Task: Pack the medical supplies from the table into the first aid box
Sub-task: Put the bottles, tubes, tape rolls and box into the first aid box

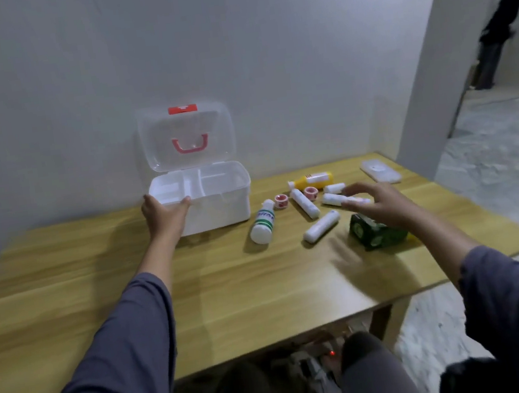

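The white first aid box (pixel 220 208) stands open against the wall, its clear lid (pixel 186 136) upright and an inner tray showing. My left hand (pixel 165 217) grips the box's front left corner. To its right lie a white bottle with green print (pixel 263 223), a yellow bottle (pixel 312 180), two pink tape rolls (pixel 281 200) (pixel 310 192), several white bandage rolls (pixel 304 203) (pixel 321 226) (pixel 334 199) and a dark green packet (pixel 376 235). My right hand (pixel 381 203) hovers spread over the rolls and packet, holding nothing.
A clear flat plastic case (pixel 380 171) lies at the wooden table's (pixel 231 292) far right corner. The table's right edge drops off just past the green packet. A person (pixel 496 36) stands in the doorway at the far right.
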